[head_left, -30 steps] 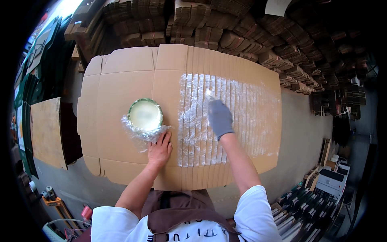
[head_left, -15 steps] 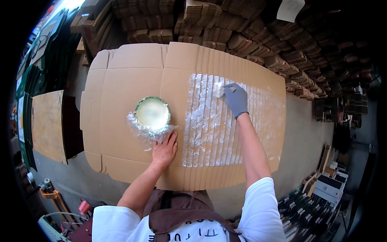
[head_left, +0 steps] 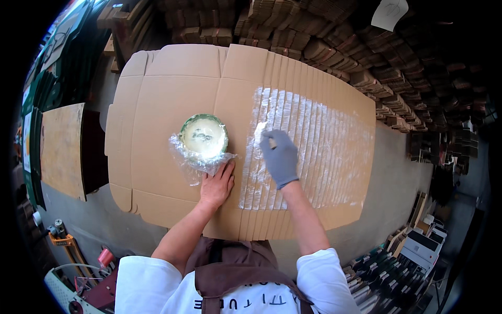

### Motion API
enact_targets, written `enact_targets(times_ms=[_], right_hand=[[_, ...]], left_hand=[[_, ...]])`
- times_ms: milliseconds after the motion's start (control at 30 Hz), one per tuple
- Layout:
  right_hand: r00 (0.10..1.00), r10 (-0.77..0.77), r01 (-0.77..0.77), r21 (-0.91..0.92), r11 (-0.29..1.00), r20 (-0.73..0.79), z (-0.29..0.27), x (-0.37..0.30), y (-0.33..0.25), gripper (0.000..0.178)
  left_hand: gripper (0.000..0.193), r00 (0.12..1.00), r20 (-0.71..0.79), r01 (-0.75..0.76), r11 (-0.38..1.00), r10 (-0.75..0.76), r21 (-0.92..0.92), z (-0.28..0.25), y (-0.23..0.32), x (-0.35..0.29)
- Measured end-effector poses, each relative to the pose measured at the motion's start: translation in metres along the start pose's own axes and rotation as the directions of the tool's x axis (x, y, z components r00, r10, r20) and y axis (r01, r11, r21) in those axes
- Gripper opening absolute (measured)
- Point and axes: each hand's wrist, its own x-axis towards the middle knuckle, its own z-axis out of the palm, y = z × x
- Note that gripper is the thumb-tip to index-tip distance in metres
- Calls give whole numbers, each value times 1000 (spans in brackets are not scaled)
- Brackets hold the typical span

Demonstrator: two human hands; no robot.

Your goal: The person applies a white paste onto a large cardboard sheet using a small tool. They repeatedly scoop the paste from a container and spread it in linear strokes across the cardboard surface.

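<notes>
Head view showed a fanned stack of flat cardboard sheets, its right half smeared white with glue. On it sat a green-rimmed bowl in crumpled plastic wrap. Left hand lay open, flat beside the bowl. Gloved right hand pinched a white wad against the glued strips.

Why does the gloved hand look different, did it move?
Yes. The gloved right hand slid left across the white-smeared cardboard, closer to the bowl.
</notes>
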Motion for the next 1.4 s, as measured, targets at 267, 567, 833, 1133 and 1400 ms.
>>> enact_targets(times_ms=[267,567,833,1133,1400], right_hand=[[997,-47,27,-313,949,-54,-15,-8,33,11],[998,-10,26,-289,957,57,-1,-31,12,12],[990,-99,132,-429,894,98,0,-38,25,14],[993,-88,112,-361,926,84,-13,-77,37,18],[954,-142,247,-423,872,263,-9,-127,19,29]], left_hand=[[52,999,-18,-28,999,28,29,-4,2,1],[53,1000,25,6,1000,-6,8,-3,1,-1],[52,1000,-25,-14,1000,15,15,0,0,-4],[50,997,-54,-45,999,47,20,0,1,-1],[49,997,-57,-45,999,45,5,2,0,-1]])
